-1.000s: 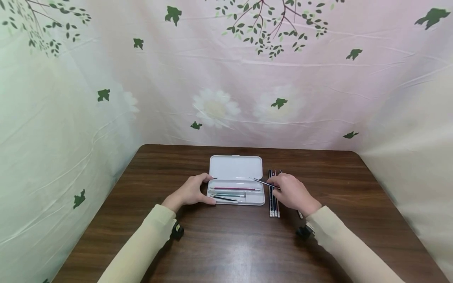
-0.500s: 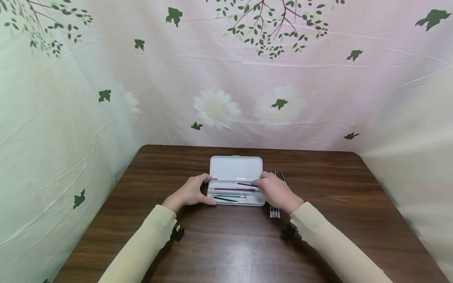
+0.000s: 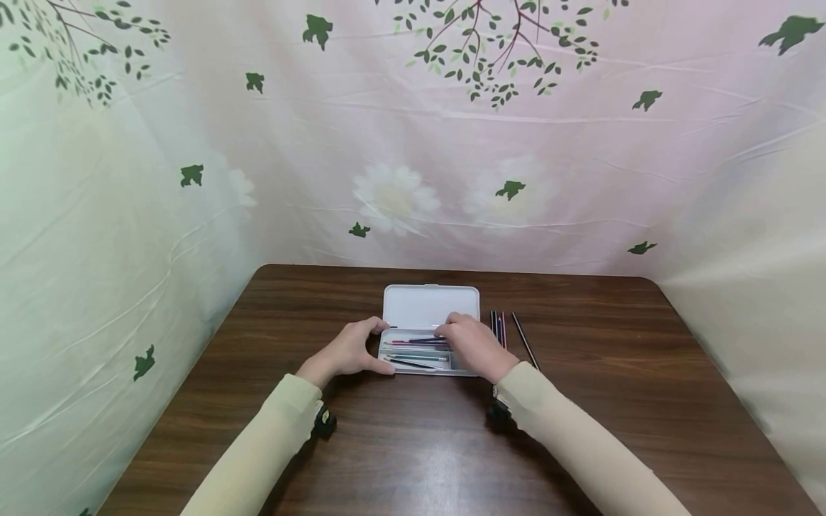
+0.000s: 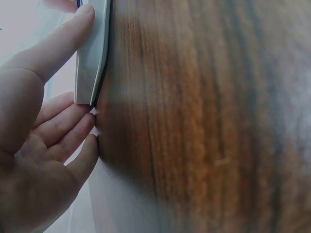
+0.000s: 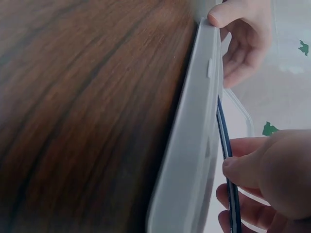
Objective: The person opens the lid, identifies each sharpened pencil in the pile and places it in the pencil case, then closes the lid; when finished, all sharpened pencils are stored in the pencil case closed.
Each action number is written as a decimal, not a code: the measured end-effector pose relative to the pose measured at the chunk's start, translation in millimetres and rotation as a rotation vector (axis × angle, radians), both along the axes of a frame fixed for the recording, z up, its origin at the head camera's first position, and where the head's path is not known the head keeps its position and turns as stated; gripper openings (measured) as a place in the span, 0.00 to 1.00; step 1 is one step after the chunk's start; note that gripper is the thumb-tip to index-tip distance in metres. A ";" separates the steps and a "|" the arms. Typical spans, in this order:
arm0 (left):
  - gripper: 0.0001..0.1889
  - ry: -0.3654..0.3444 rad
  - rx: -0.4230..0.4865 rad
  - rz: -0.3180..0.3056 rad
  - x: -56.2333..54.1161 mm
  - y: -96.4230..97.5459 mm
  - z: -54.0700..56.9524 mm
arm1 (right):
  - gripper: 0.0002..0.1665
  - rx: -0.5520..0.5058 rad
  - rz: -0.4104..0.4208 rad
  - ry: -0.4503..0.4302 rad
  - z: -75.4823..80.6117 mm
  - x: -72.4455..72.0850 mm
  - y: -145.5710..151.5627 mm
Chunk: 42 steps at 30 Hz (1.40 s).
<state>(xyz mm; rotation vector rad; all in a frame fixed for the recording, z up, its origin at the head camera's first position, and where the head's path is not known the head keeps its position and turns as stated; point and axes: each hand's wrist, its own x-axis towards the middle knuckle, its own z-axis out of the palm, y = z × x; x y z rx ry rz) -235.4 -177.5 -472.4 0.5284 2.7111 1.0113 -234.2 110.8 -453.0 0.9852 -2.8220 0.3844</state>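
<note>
A white pencil case (image 3: 400, 304) lies open on the table, its lid tipped back. My left hand (image 3: 348, 349) grips its left end, thumb on the front corner and fingers round the side, as the left wrist view also shows at the case wall (image 4: 91, 63). Inside lie several pencils, among them a dark one (image 3: 409, 363) near the front. My right hand (image 3: 474, 347) pinches a dark blue pencil (image 5: 225, 131) between thumb and fingers, lengthwise over the back part of the case. The right hand hides the case's right end.
Right of the case, several pencils (image 3: 497, 326) lie side by side, partly behind my right hand and sleeve. A single dark pencil (image 3: 525, 340) lies slanted farther right. The brown wooden table (image 3: 413, 444) meets a printed cloth backdrop (image 3: 439, 244) behind.
My right hand has carried the dark pencil leftward from the pencils on the table to over the case, turning it more level. The left hand has stayed on the case.
</note>
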 end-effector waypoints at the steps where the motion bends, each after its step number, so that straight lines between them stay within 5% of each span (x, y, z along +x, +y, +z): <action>1: 0.46 -0.001 0.002 0.000 0.0 0.2 0.0 | 0.17 -0.003 -0.005 -0.013 -0.8 -0.5 -1.7; 19: 0.44 -0.007 0.011 -0.005 -1.9 1.2 0.5 | 0.25 -0.101 0.011 -0.145 -9.1 -7.4 -19.2; 31: 0.45 -0.006 0.003 0.003 -1.4 0.3 0.7 | 0.14 -0.137 0.013 -0.078 -7.9 -3.9 -7.0; 42: 0.46 -0.001 0.002 0.006 -0.6 -1.2 -3.0 | 0.14 -0.191 0.002 -0.034 -10.8 2.9 30.6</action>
